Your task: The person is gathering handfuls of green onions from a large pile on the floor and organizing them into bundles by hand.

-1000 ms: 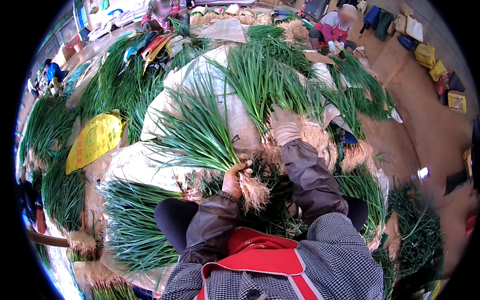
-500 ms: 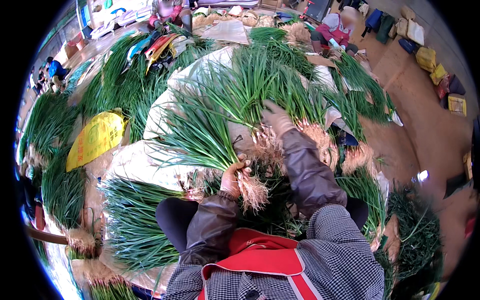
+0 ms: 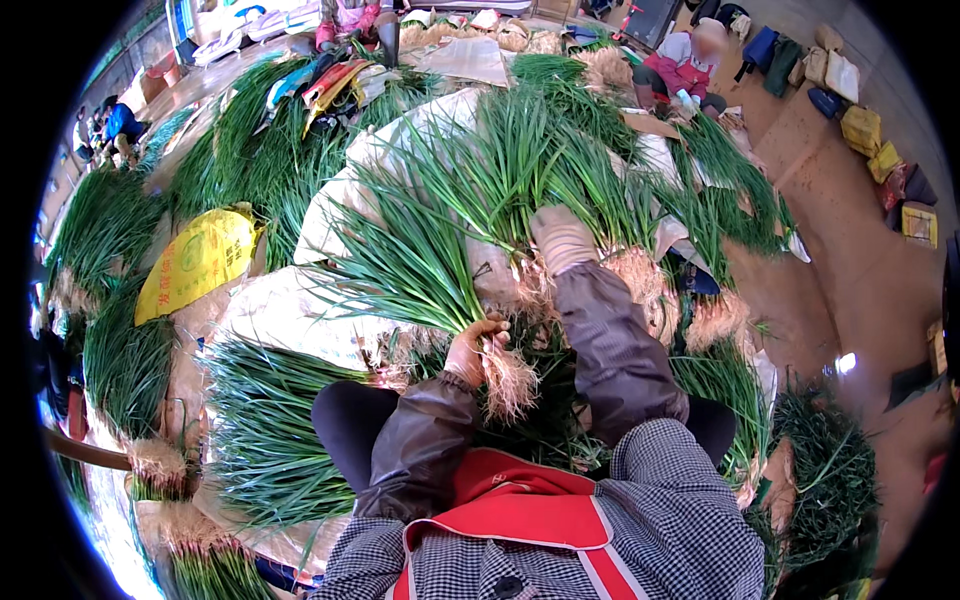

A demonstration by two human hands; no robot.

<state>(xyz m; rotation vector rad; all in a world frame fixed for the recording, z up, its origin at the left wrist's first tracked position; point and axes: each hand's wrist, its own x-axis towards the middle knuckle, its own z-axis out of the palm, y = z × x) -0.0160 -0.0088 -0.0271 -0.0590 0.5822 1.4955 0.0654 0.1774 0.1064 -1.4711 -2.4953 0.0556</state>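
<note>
My left hand (image 3: pixel 474 350), in a tan glove, is closed around the lower stems of a bunch of green onions (image 3: pixel 415 262). The pale, stringy roots (image 3: pixel 510 386) hang out below my fist, and the leaves fan away to the upper left. Farther out, my gloved right hand (image 3: pixel 562 240) rests on the base of a larger heap of green onions (image 3: pixel 520 165). Its back faces up and its fingers are hidden among the stems, so their grip cannot be made out. Roots of that heap show beside my right wrist.
Bundled green onions (image 3: pixel 275 440) lie at my left knee, and a yellow sack (image 3: pixel 198 262) is beyond them. Dark loose greens (image 3: pixel 825 470) are piled at right. A co-worker (image 3: pixel 685 70) sits at the far right, another person at the far middle. Bags (image 3: pixel 862 130) line the right wall.
My right hand has shifted slightly right and lower onto the heap, its outstretched fingers dropping out of sight among the stems. My left hand keeps its bunch in nearly the same place.
</note>
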